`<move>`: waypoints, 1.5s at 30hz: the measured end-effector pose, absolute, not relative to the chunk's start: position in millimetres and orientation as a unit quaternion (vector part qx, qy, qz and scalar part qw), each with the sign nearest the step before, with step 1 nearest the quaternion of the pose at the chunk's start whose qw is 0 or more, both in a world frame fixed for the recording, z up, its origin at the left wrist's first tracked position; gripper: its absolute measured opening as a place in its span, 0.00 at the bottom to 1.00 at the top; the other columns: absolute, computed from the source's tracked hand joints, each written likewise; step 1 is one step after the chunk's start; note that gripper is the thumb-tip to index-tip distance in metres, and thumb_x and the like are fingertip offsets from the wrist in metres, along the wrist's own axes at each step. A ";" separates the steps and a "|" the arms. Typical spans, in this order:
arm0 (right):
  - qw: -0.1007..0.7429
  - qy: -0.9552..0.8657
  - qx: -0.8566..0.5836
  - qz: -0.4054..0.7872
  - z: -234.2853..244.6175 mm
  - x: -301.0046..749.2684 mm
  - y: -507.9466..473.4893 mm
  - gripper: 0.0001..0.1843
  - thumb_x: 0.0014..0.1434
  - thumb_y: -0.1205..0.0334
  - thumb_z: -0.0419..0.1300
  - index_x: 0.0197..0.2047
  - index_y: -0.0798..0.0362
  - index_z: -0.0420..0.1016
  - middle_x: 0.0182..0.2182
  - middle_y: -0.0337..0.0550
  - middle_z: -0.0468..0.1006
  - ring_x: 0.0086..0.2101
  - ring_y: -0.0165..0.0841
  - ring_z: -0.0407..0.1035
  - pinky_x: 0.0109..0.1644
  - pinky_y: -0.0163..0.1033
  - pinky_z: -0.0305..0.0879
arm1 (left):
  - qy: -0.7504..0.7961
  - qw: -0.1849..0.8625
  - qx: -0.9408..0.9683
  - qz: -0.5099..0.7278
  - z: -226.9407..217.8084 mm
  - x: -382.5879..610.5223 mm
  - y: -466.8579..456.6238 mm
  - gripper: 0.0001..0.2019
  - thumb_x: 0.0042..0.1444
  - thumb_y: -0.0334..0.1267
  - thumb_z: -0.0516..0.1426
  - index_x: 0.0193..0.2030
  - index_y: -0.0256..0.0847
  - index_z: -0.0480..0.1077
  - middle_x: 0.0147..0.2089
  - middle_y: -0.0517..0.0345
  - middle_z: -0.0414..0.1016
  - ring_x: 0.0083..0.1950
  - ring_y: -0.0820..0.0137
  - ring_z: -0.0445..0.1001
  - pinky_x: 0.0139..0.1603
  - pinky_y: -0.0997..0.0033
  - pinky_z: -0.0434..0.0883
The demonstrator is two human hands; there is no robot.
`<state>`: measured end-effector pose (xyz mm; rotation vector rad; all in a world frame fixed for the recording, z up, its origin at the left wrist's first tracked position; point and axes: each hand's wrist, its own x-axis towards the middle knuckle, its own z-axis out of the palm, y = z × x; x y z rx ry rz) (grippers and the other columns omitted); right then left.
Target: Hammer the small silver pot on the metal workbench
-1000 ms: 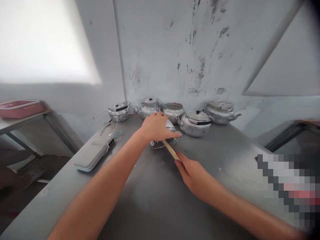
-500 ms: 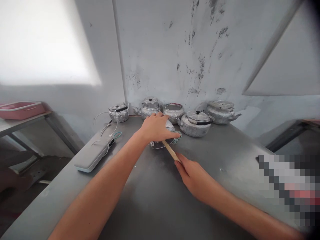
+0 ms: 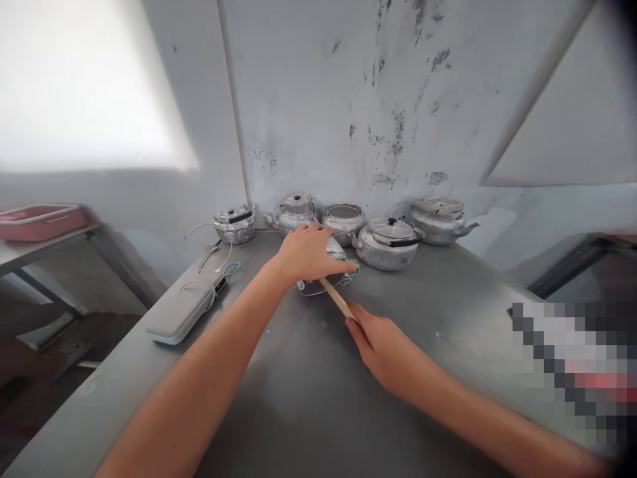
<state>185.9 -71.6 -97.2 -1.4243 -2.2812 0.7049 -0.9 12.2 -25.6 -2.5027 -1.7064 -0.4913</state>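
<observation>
Near the middle of the metal table, my left hand (image 3: 307, 253) spreads over the top of a silvery metal teapot (image 3: 336, 249), gripping it with the fingers on the far side and the thumb to the right. The pot seems tipped, its dark opening towards me. A green-and-white wrapped part (image 3: 351, 273), perhaps its handle, shows under the thumb. My right hand (image 3: 381, 342) is closed around a pale wooden stick (image 3: 335, 297), whose far end reaches the pot's opening and is hidden there.
Behind stand several metal teapots, among them a lidded one (image 3: 387, 244), one without a lid (image 3: 343, 224) and a small one (image 3: 233, 226). A grey power bank (image 3: 186, 302) with cables lies left. A pink basket (image 3: 42, 222) rests on another table (image 3: 54, 247).
The view has shifted very slightly. Both hands keep their hold on the teapot and the wooden stick, with hardly any visible movement.
</observation>
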 end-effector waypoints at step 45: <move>0.159 -0.803 -0.525 0.235 -96.5 186.9 -74.4 0.25 0.71 0.59 0.41 0.64 0.55 0.66 0.42 0.53 0.82 0.40 0.40 0.77 0.41 0.41 0.62 | -0.551 0.016 -0.815 -0.178 -26.0 -4.7 15.7 0.46 0.53 0.72 0.56 0.68 0.38 0.67 0.62 0.38 0.71 0.62 0.42 0.68 0.59 0.49 0.66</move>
